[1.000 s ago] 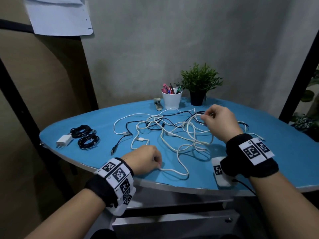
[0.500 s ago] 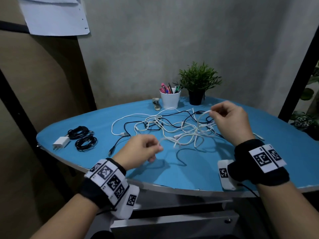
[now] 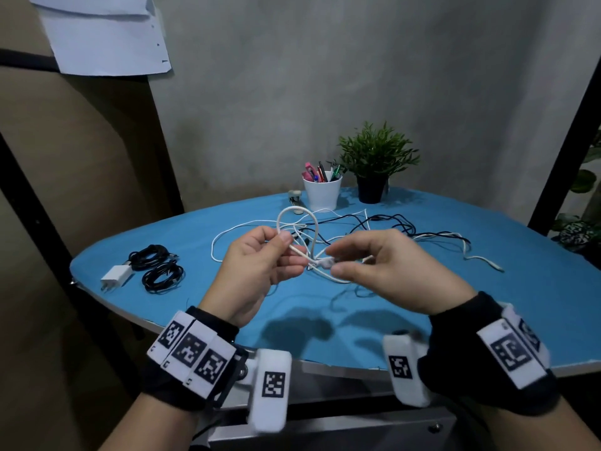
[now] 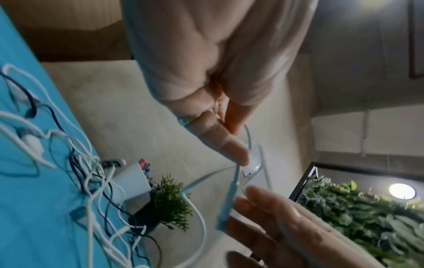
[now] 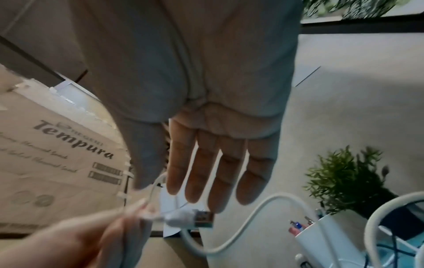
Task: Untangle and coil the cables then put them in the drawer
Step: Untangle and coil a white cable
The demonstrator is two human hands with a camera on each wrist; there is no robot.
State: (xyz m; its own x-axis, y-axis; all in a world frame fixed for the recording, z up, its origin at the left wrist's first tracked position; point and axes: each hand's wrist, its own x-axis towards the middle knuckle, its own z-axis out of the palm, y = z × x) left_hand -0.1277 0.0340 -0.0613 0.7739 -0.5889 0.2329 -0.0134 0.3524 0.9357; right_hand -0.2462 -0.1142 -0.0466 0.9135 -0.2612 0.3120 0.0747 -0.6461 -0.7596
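Head view, centre of frame: both hands raised above the blue table (image 3: 487, 288). Left hand (image 3: 257, 271) pinches a smooth white cable (image 3: 297, 250) between thumb and forefinger; the cable arcs up into a rounded loop above the thumb. Right hand (image 3: 390, 271) has fingers nearly straight and relaxed, tips beside the cable's white plug (image 3: 323, 263); whether thumb and forefinger actually pinch it cannot be told. Right wrist view, lower centre: the plug (image 5: 190, 220) is a rectangular metal USB end in a white moulded sleeve, just under the straight fingertips (image 5: 218, 199). Behind the hands, mid-frame, a loose tangle of cables (image 3: 374, 226), thin white and black, lies flat on the table. Left of frame: two glossy black coiled cables (image 3: 156, 265) beside a boxy white charger (image 3: 115, 276). Back edge of table, upper centre: a white tapered cup of pens (image 3: 322, 190), a leafy green plant in a black pot (image 3: 374, 170) touching-close on its right, a small stapler-like item (image 3: 294, 196) on its left. Matte grey wall behind, paper sheet (image 3: 107, 34) upper left
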